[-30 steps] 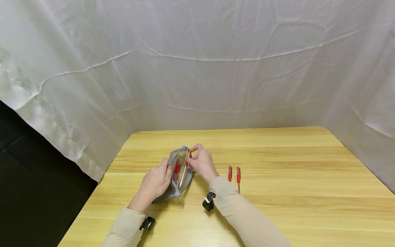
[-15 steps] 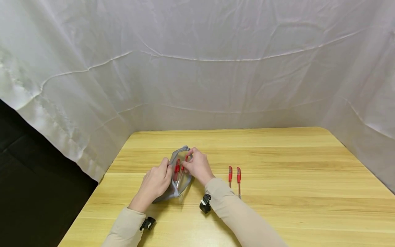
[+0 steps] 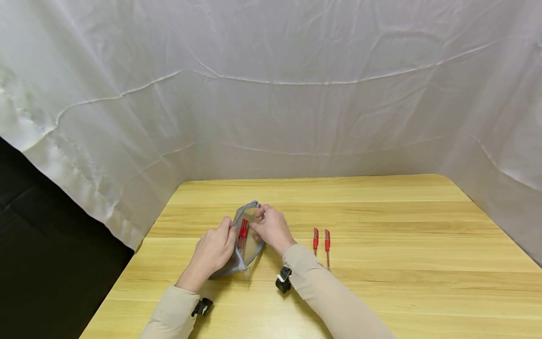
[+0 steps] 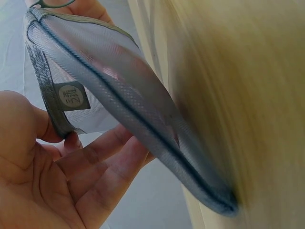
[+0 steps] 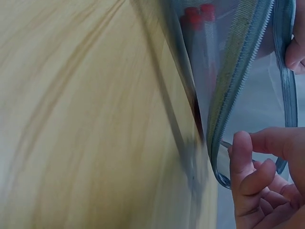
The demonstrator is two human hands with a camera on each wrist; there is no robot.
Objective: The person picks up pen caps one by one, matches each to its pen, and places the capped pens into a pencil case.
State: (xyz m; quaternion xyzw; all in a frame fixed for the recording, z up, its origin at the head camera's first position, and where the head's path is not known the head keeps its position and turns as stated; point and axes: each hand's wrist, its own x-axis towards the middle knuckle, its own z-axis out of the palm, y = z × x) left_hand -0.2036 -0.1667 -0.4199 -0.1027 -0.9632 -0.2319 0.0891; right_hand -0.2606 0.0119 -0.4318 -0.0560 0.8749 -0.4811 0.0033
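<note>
A grey mesh zip pouch [image 3: 228, 269] stands with its mouth spread wide at the left of the table. My left hand [image 3: 213, 247] pinches its left rim between thumb and fingers; the left wrist view shows the fingers behind the mesh [image 4: 114, 98] near a small label [image 4: 71, 97]. Inside lie red-capped pens [image 3: 243, 229], their red ends [image 5: 193, 16] showing through the mesh in the right wrist view. My right hand [image 3: 273, 230] is at the right side of the mouth, fingers loosely bent beside the zip edge [image 5: 238, 71], with no pen in them.
Two more red-capped pens lie side by side on the wooden table [image 3: 402, 226], a left one [image 3: 315, 239] and a right one [image 3: 327, 241], partly behind the right sleeve [image 3: 326, 292]. A pale curtain [image 3: 296, 122] hangs behind the table.
The right hand has moved slightly left and down to the pouch mouth and let go of a red pen, which now leans beside the other inside. The left hand has stayed in place.
</note>
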